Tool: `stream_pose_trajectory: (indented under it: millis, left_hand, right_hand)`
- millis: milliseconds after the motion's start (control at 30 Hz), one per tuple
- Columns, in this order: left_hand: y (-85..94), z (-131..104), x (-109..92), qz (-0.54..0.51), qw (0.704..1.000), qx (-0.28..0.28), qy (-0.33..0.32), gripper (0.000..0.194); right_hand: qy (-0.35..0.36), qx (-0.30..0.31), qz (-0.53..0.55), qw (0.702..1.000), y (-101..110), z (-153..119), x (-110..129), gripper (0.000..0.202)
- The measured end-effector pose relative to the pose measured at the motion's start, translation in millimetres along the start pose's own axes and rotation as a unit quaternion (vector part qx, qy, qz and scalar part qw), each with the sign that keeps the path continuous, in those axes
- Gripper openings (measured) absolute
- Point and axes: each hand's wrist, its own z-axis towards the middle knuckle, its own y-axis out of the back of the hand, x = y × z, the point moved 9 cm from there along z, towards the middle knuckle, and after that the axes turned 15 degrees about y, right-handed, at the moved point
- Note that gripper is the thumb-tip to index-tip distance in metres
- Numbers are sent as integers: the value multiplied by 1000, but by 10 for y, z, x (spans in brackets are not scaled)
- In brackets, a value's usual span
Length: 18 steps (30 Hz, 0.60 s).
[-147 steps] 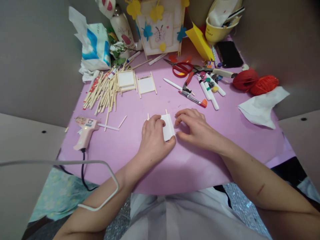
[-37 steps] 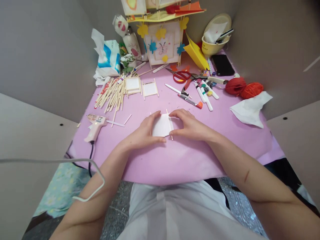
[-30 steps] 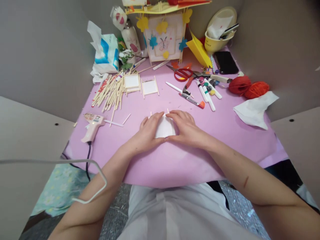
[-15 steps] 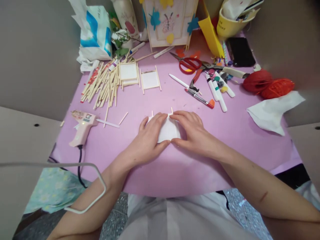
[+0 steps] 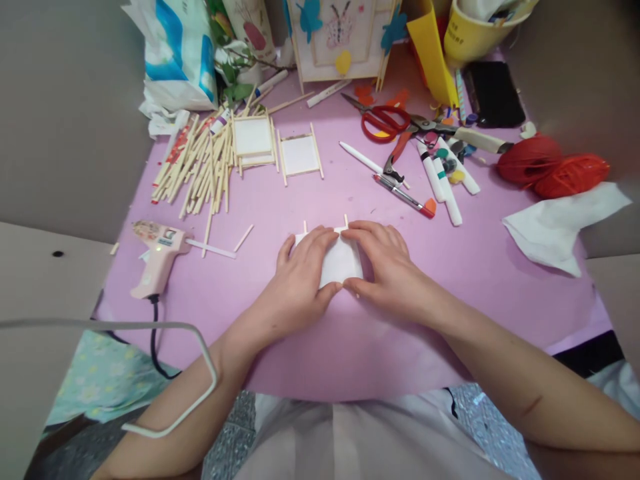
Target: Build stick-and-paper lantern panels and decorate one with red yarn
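Note:
A small white paper panel with wooden sticks lies on the purple table in front of me. Two stick ends poke out past its far edge. My left hand grips its left side, fingers on the far edge and thumb at the near edge. On the right side my right hand holds it the same way, and the two thumbs almost meet. Both hands cover much of the frame's sides. Two similar stick-framed panels, one stack and a single one, lie farther back.
A pink glue gun lies at left, below a pile of wooden sticks. Red-handled scissors, pliers, markers, red yarn and a tissue are at right. A decorated paper lantern stands at the back.
My hands keep nearly the same grip on the panel. The view has shifted slightly, so the things at the back appear higher in the picture.

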Motion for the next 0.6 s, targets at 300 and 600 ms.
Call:
stream_pose_trajectory:
  millis: [300, 600]
  left_hand:
    - [130, -46, 4, -56, 998, -10, -26, 74]
    - [308, -21, 150, -118, 984, -132, 10, 54]
  right_hand:
    - [36, -21, 13, 999, 159, -99, 73, 70]
    - [23, -33, -150, 988, 116, -289, 328, 28]
